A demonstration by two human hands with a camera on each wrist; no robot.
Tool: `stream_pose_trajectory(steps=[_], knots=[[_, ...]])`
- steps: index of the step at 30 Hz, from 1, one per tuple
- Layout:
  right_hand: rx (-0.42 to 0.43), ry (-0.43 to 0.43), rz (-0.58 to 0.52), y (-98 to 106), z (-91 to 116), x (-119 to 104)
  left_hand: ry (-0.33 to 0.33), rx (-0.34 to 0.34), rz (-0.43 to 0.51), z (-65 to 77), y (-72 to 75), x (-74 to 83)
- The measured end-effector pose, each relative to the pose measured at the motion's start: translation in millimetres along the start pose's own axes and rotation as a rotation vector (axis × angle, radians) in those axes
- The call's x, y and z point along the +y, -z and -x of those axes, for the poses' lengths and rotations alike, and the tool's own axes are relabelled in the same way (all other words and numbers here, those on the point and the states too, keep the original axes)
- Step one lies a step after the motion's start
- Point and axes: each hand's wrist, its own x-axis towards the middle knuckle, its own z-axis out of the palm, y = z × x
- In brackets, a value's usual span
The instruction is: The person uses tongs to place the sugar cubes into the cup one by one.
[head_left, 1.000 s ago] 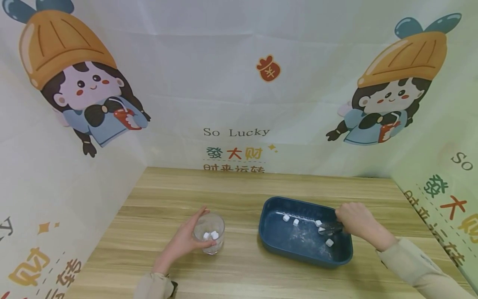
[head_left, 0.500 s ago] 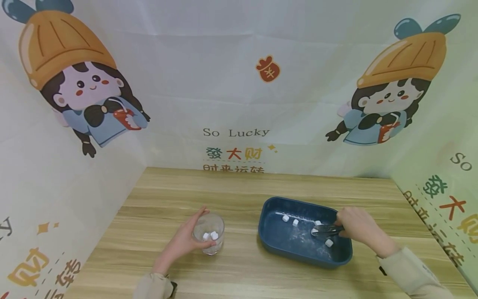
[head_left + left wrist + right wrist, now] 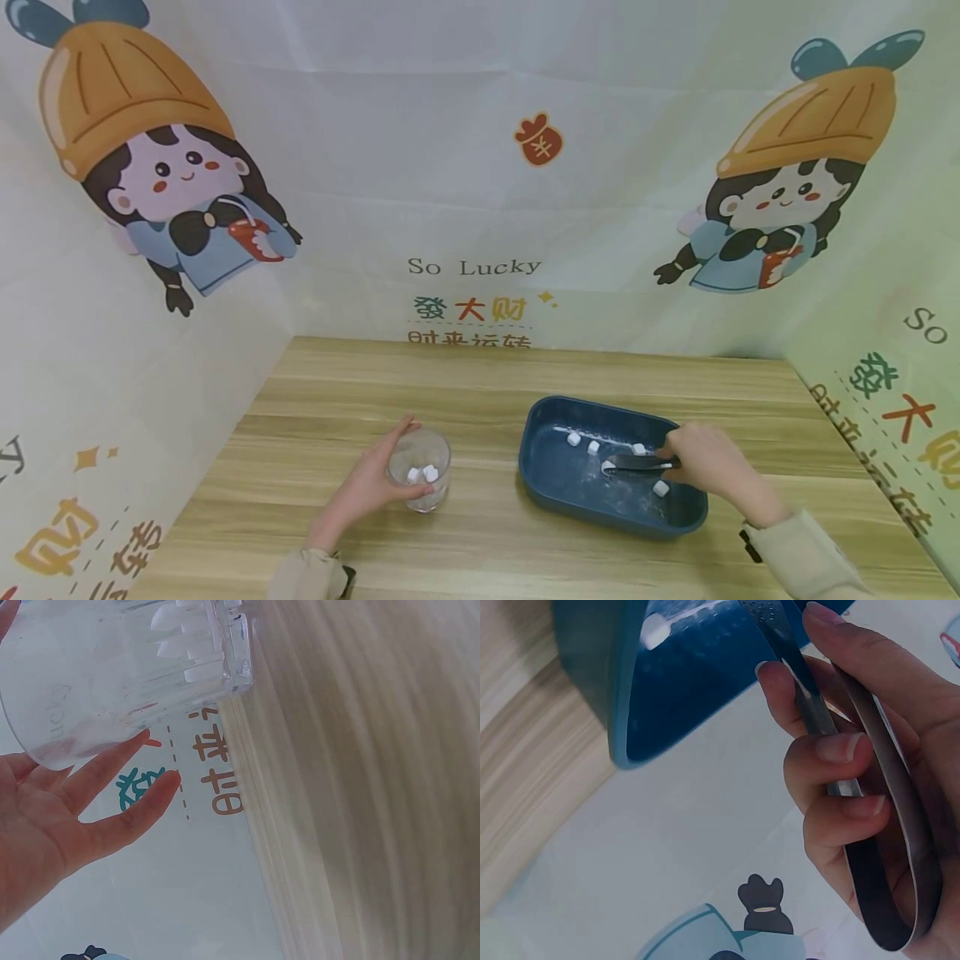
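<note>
My left hand holds a clear drinking glass upright on the table, thumb in front and fingers around the far side. Several small white cubes lie at its bottom. With my right hand I grip metal tongs, fingers curled round one arm and the thumb on the other. Their tips reach down into a dark blue rectangular tub, right at a white cube. More white cubes lie in the tub, among them one near the front right and one toward the back left.
A wood-grain table carries the glass on the left and the tub on the right, with a gap between them. White fabric walls with printed cartoon figures close in the back and sides. Pale smears mark the tub floor.
My right hand and the tongs have moved left inside the tub, and the cube at the tips has shifted left with them. The left hand and glass have stayed put.
</note>
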Motion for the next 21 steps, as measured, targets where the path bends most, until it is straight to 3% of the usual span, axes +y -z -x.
stream_pose_trajectory(steps=[8,21], knots=[[0.058,0.031,-0.086,-5,-1,-5,0.0,0.0,-0.011,0.0,-0.1,0.5],[0.089,-0.012,-0.254,-1,2,-12,-0.006,0.011,-0.022,-0.4,-0.3,1.1]])
